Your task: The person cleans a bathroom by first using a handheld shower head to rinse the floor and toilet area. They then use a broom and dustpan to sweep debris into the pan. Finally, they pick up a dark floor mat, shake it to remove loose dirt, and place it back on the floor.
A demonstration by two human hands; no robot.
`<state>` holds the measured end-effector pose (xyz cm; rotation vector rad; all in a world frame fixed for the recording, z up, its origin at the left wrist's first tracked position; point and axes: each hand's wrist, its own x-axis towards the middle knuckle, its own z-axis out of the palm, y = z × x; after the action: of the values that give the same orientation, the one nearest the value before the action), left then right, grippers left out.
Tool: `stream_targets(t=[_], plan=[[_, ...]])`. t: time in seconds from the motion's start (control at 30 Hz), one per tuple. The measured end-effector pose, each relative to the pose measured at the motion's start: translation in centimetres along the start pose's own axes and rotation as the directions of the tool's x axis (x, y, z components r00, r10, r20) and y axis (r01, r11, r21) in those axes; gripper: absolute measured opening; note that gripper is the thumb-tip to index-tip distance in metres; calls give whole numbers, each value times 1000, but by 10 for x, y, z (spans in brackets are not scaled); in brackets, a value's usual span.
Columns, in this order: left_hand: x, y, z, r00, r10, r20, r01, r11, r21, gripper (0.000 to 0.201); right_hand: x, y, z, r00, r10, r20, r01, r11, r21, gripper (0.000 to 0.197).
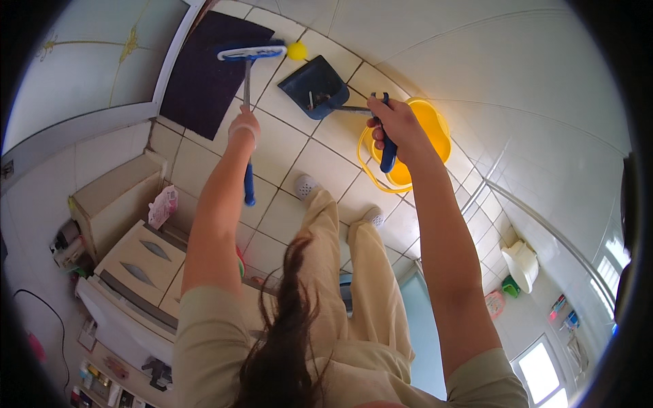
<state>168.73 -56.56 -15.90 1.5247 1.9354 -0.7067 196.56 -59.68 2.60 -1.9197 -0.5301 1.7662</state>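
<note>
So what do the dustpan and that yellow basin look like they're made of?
Dustpan: looks like moulded dark plastic, matt, with a thin metal-looking shaft and blue grip in the right hand. Yellow basin: probably plastic, smooth, bright and slightly glossy.

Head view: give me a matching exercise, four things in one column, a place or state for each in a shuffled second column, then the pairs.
Things:
1. broom
2. dustpan
3. yellow basin
4. dark mat

Places or states:
A. on the tiled floor beside the door frame, partly under the broom head
B. its handle gripped in the right hand
C. on the floor just past the right hand, with nothing visible inside
D. its shaft gripped in the left hand

Pairs: 1-D, 2-B, 3-C, 4-A
</note>
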Motion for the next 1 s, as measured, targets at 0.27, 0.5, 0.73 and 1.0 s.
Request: stream_targets(t=[0.27,0.5,0.73,1.0], plan=[[-100,-63,31,978,191,77,-200,973,116,56,-10,39,-15,993,-116,15,116,993,-19,23],[-86,-92,6,947,170,-274,-218,964,-155,48,-41,77,-35,997,-47,-63,62,962,267,25],[-23,27,-7,992,-30,-123,11,988,-152,35,-28,59,-16,999,-41,-29,46,979,199,26],[-148,27,47,912,316,262,-173,875,-452,34,-31,87,-36,994,-82,-79,97,973,208,26]])
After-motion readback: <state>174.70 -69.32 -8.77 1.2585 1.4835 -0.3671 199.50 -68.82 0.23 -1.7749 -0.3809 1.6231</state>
